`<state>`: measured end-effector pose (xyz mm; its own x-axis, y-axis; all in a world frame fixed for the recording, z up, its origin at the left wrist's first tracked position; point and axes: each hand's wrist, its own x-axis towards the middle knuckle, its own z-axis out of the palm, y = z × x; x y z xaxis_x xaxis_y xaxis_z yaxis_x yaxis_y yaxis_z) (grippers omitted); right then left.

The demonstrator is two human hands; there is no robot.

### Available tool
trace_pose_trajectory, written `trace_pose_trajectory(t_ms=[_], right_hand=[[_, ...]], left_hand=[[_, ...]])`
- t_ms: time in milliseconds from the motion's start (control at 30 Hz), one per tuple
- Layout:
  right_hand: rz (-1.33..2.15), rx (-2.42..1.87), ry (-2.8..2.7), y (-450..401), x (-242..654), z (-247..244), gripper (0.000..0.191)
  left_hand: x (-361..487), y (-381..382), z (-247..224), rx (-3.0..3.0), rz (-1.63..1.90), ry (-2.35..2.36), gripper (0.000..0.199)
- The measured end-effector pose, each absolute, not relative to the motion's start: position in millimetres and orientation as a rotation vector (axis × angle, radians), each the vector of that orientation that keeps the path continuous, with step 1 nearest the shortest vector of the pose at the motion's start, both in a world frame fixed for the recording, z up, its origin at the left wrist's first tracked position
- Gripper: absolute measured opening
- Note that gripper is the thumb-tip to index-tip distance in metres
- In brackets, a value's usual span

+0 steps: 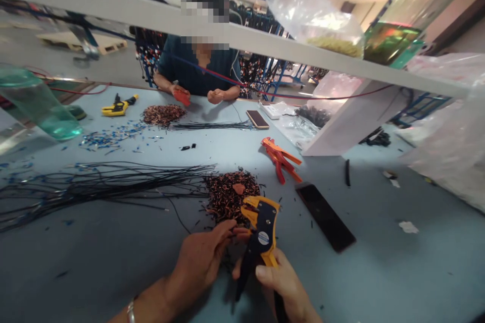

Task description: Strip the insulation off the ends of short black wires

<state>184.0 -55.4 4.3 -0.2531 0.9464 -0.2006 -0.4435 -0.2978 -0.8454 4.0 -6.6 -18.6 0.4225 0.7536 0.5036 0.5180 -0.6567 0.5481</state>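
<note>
My right hand (278, 280) is wrapped round the handles of a yellow and dark blue wire stripper (261, 227), its jaws pointing up and to the left. Close beside the tool is my left hand (204, 252), its fingers drawn together near the jaws; what they pinch, if anything, is too small to make out. A thin black wire (178, 212) runs down towards that hand. Just beyond both hands lies a heap of short black and copper-coloured scraps (227, 189). Long black wires (113, 184) with blue ends stretch out to the left of the heap.
Red pliers (282, 159) and a black phone (326, 217) lie to the right. Across the table (379, 272), a person (200, 68) sits behind another scrap pile (162, 114), yellow tool (119, 106) and phone (257, 119). A white beam (265, 40) crosses above. Green container (49, 106) at left.
</note>
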Motion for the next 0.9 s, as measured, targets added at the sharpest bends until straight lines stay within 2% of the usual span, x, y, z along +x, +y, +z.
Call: trace_pose_trajectory(t_ms=[267, 533, 767, 900], right_hand=[[1.683, -0.922, -0.547, -61, 193, 8, 0.038], [1.682, -0.901, -0.489, -56, 199, 11, 0.037], [1.695, -0.874, -0.495, -58, 192, 3, 0.041], [1.702, -0.864, -0.520, -60, 191, 2, 0.039]], left_hand=[[1, -5, -13, 2.418, 1.201, 1.221, 0.015], [-2, -1, -4, 2.430, 1.282, 1.209, 0.019], [2, -2, -10, 2.407, 1.348, 1.052, 0.013], [4, -6, -16, 2.375, 1.356, 1.118, 0.013]])
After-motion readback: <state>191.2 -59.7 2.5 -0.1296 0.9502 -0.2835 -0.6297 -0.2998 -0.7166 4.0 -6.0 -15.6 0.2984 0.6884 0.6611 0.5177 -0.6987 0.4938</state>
